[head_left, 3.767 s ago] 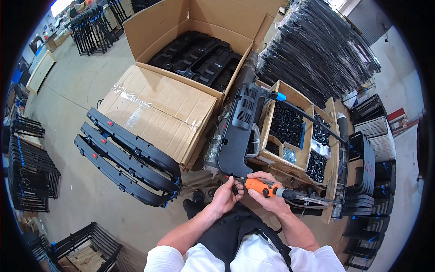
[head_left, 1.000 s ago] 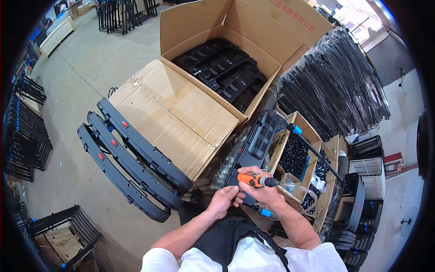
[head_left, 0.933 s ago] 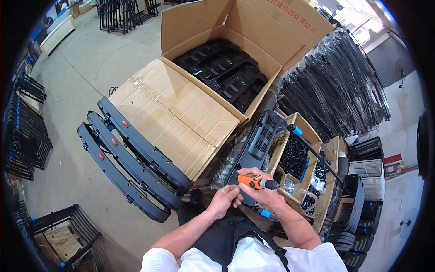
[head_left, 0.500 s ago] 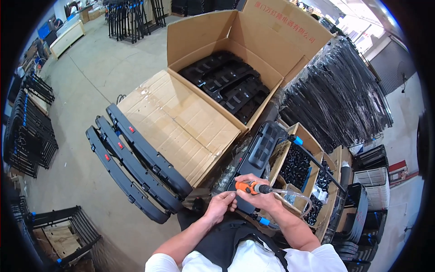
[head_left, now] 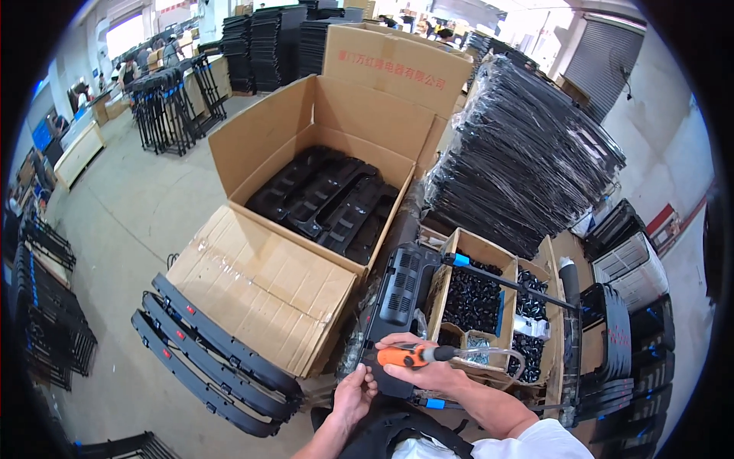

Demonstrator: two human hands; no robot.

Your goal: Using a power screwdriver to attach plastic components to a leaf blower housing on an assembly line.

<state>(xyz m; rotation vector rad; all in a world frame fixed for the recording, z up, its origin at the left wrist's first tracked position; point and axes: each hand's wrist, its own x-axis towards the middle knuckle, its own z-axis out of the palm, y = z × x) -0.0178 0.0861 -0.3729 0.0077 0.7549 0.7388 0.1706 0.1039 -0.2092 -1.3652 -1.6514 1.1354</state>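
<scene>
The right hand (head_left: 428, 371) is closed around an orange driver (head_left: 409, 355), tip toward the near end of the black panel (head_left: 399, 294). The left hand (head_left: 353, 394) is half open, fingers braced on the panel's near edge. The panel lies between the flat carton (head_left: 260, 287) and a box of black parts (head_left: 472, 302). It looks like stiff, light moulded plastic; its smooth faces may slip, so the edges offer the best grip.

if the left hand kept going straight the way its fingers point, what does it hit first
Probably the long black plastic part lying just beyond the left hand; its fingertips already look to touch that part's near end, below the orange screwdriver. Depth is unclear.
</scene>
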